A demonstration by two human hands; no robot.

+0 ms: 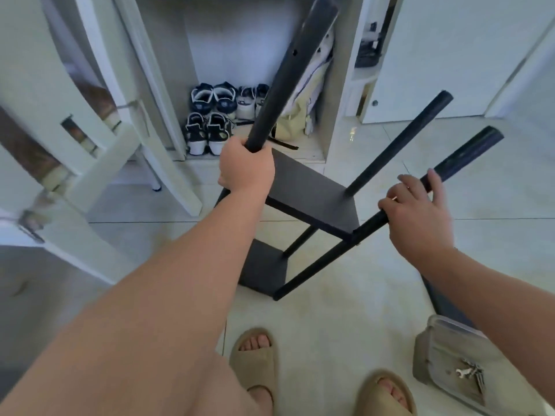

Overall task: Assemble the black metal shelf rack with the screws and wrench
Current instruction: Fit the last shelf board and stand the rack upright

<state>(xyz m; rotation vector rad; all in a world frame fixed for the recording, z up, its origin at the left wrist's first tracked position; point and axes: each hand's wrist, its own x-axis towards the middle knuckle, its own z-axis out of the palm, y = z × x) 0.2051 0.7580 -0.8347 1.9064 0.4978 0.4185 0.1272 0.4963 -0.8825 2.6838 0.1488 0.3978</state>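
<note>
The left hand [246, 168] is closed tight around the low part of a tall pole [292, 73], which goes up and away toward the top of the view. The tall pole has a small hole in its side. The right hand [417, 211] holds a side pole [468, 157], with its fingers curled round it and one finger sticking up. Both arms are bare and reach forward.

Both poles are part of the black rack [312, 193]. The rack stands on the floor [330, 319] in front of the person, between the two hands, and it looks tilted. It has a flat top board [303, 181] and a lower board [264, 267] under it, close to the floor. A third pole [399, 145] sticks up from the far corner of the top board, between the other two poles.

Near the bottom of the view, two feet in tan slippers [255, 355] stand on the floor. To the right of them sits a clear box [435, 349]. A small wrench [462, 372] lies on it, with some small metal bits beside it that are too blurry to tell. A dark flat piece [444, 301] lies on the floor, partly hidden by the right arm.

Behind the rack there is an open cupboard [168, 55] with shoes [210, 115] in rows and a pale bag [289, 126]. A white chair [90, 151] is on the left.
</note>
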